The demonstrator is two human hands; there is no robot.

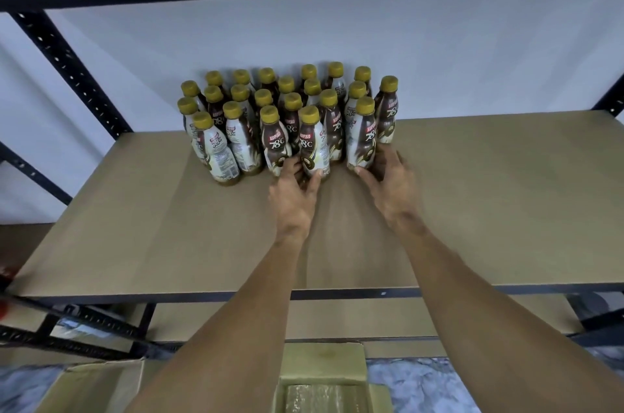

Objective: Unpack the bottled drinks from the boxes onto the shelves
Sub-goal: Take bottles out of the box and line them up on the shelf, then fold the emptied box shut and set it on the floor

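Left hand grips the front bottle low, fingers and thumb curled round it. Right hand grips the neighbour bottle the same way. Both bottles upright in the bottle group, mid back edge of shelf. Open box below the front edge.

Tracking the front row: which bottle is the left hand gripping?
The middle front bottle, label facing the camera: the left hand curls round its base. The right hand holds the neighbouring bottle to its right.
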